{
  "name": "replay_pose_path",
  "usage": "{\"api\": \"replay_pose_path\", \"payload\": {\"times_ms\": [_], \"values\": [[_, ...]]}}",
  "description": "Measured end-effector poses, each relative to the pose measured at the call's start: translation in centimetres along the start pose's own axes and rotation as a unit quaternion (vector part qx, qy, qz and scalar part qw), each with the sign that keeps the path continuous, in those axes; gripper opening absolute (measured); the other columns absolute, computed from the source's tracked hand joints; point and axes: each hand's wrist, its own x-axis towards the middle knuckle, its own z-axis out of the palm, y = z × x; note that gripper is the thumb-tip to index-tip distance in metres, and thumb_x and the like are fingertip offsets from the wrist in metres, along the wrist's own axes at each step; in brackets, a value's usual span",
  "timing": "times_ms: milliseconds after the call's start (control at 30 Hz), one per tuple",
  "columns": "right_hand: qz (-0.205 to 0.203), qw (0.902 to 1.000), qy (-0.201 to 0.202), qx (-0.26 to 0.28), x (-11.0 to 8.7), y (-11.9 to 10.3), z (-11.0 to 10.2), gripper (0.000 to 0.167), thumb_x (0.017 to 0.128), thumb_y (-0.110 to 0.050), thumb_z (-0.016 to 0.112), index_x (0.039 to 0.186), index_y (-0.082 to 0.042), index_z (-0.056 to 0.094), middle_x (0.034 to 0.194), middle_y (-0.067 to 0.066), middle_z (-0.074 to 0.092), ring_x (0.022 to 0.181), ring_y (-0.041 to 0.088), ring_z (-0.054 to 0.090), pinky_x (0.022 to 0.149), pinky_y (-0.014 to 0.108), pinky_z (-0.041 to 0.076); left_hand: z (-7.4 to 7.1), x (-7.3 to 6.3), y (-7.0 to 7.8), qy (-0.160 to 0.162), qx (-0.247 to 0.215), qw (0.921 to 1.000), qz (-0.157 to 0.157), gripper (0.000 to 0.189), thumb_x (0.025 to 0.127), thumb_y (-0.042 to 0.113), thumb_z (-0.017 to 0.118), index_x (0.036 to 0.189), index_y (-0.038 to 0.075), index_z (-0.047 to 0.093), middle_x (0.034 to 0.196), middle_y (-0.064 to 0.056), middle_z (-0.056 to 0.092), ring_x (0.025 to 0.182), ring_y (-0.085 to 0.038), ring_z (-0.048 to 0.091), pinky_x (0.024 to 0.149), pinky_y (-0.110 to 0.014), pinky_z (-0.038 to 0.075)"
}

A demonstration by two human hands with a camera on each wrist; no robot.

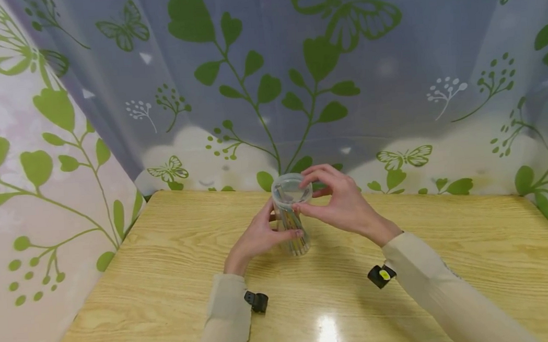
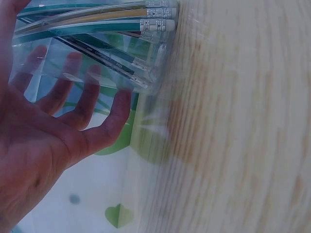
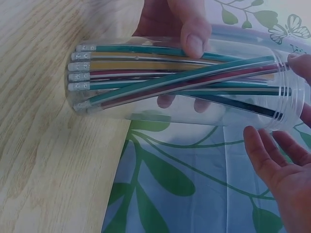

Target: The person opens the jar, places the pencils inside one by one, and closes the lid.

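Note:
A clear plastic jar stands near the back of the table, its round clear lid on top. Inside it are several pencils, teal, yellow, dark red and black, their white eraser ends at the jar's bottom. My left hand grips the jar's body from the left, thumb across the near side; the left wrist view shows its fingers curved behind the clear wall. At the top, my right hand holds the lid's edge, thumb on the near rim and fingers spread around the right side.
The wood-grain table runs back to a blue-grey cloth printed with green leaves and butterflies. A similar pale cloth hangs along the left side. Small black wrist cameras sit by both sleeves.

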Motion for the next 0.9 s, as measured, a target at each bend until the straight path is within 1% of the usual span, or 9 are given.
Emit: {"api": "replay_pose_path", "payload": {"times_ms": [167,367,467,600,633,733,800,900], "values": [[0.01,0.9999,-0.006,-0.005,-0.08,0.07,0.08,0.034,0.081,-0.014,0.088,0.108,-0.006,0.069,0.127,0.012,0.061,0.113,0.028,0.065,0.084,0.033,0.063,0.11,-0.07,0.07,-0.002,0.002,1.0,-0.001,0.097,0.085,0.033,0.085,0.159,0.045,0.023,0.152,0.005,0.046,0.137,-0.03,0.049,0.102,-0.051,0.054],[0.02,0.9996,-0.01,-0.016,-0.17,0.06,0.07,0.044,0.08,-0.019,0.089,0.118,-0.009,0.069,0.125,0.011,0.055,0.111,0.027,0.062,0.085,0.035,0.063,0.21,-0.14,0.11,0.004,0.002,1.0,-0.006,0.097,0.084,0.033,0.086,0.157,0.05,0.024,0.153,0.007,0.044,0.138,-0.03,0.048,0.102,-0.052,0.053],[0.033,0.9994,-0.013,-0.005,-0.26,0.11,-0.05,0.045,0.084,-0.019,0.086,0.124,-0.009,0.068,0.131,0.011,0.052,0.113,0.027,0.063,0.087,0.036,0.063,0.23,-0.15,0.11,0.008,0.005,0.9999,-0.009,0.097,0.084,0.034,0.086,0.157,0.049,0.025,0.153,0.007,0.044,0.138,-0.03,0.048,0.102,-0.053,0.053],[0.039,0.9987,-0.03,0.017,-0.32,0.29,-0.23,0.044,0.09,-0.016,0.08,0.131,-0.008,0.065,0.146,0.01,0.052,0.119,0.031,0.065,0.09,0.04,0.062,0.24,-0.16,0.19,0.008,0.01,0.9999,-0.007,0.099,0.084,0.033,0.086,0.16,0.043,0.024,0.153,0.005,0.044,0.137,-0.031,0.049,0.102,-0.053,0.053],[0.038,0.9984,-0.036,0.021,-0.32,0.32,-0.25,0.044,0.091,-0.015,0.078,0.132,-0.008,0.065,0.149,0.011,0.052,0.121,0.032,0.064,0.091,0.042,0.062,0.23,-0.16,0.23,0.008,0.01,0.9999,-0.008,0.1,0.083,0.033,0.086,0.16,0.043,0.024,0.153,0.005,0.045,0.137,-0.031,0.049,0.102,-0.053,0.053],[0.038,0.9977,-0.053,0.02,-0.29,0.37,-0.28,0.042,0.092,-0.015,0.077,0.132,-0.009,0.066,0.153,0.011,0.052,0.127,0.034,0.062,0.093,0.044,0.061,0.21,-0.17,0.34,0.008,0.009,0.9999,-0.01,0.1,0.083,0.033,0.087,0.159,0.046,0.024,0.153,0.004,0.045,0.137,-0.031,0.049,0.101,-0.053,0.054],[0.039,0.9974,-0.058,0.015,-0.18,0.34,-0.24,0.041,0.091,-0.016,0.078,0.131,-0.011,0.068,0.149,0.011,0.054,0.127,0.034,0.061,0.093,0.044,0.061,0.2,-0.19,0.37,0.008,0.005,0.9999,-0.011,0.1,0.083,0.033,0.087,0.158,0.049,0.023,0.153,0.004,0.044,0.137,-0.031,0.049,0.101,-0.052,0.054],[0.044,0.9975,-0.055,0.001,0.07,0.23,-0.11,0.041,0.089,-0.02,0.081,0.128,-0.013,0.07,0.136,0.012,0.058,0.121,0.03,0.061,0.091,0.042,0.061,0.15,-0.23,0.38,0.006,0.002,0.9999,-0.01,0.099,0.084,0.033,0.086,0.157,0.05,0.023,0.154,0.005,0.044,0.137,-0.031,0.049,0.101,-0.053,0.054]]}}
